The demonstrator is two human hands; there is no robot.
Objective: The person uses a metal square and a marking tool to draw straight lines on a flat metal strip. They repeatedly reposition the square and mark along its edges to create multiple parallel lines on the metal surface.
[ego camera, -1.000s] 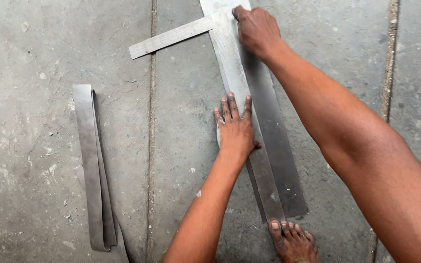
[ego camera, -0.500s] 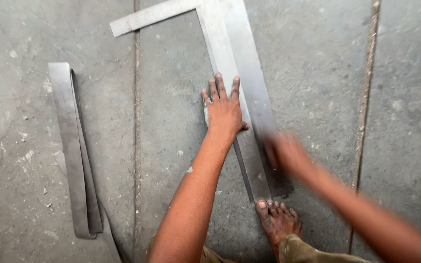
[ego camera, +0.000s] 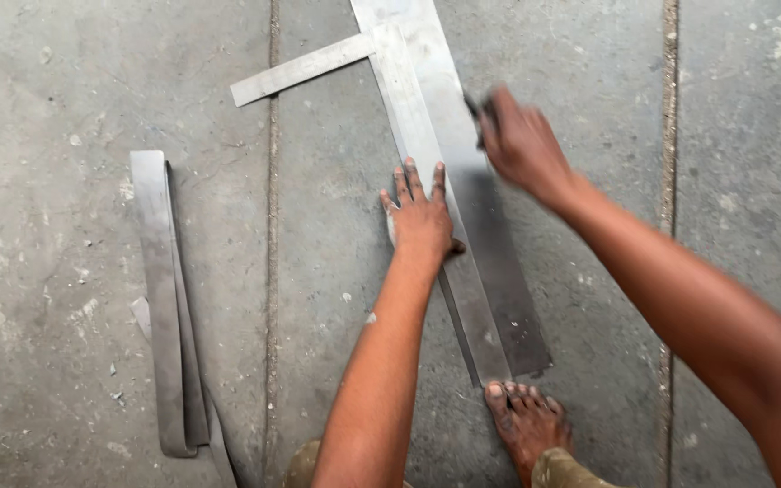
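Concrete floor (ego camera: 92, 90) carries a long metal strip (ego camera: 499, 298); left hand (ego camera: 422, 221) stays flat, pinning a square (ego camera: 409, 99), while right hand (ego camera: 522, 145), now mid-strip, grips a small dark tool (ego camera: 476, 108).

Under the left hand (ego camera: 422, 217) lies a pale, silvery-grey metal square (ego camera: 409, 117), its long blade brighter than the duller, darker grey steel strip (ego camera: 490, 244) just beside it, below the right hand (ego camera: 522, 145); that strip shades to near charcoal toward its lower end. The right hand grips a small dark, almost black tool (ego camera: 474, 108), blurred. Well to the left of the left hand, stacked metal strips (ego camera: 164, 298) are a matte mid-grey with lighter edges. The concrete floor (ego camera: 47, 108) is mottled grey, flecked with white specks and crossed by darker straight grooves.
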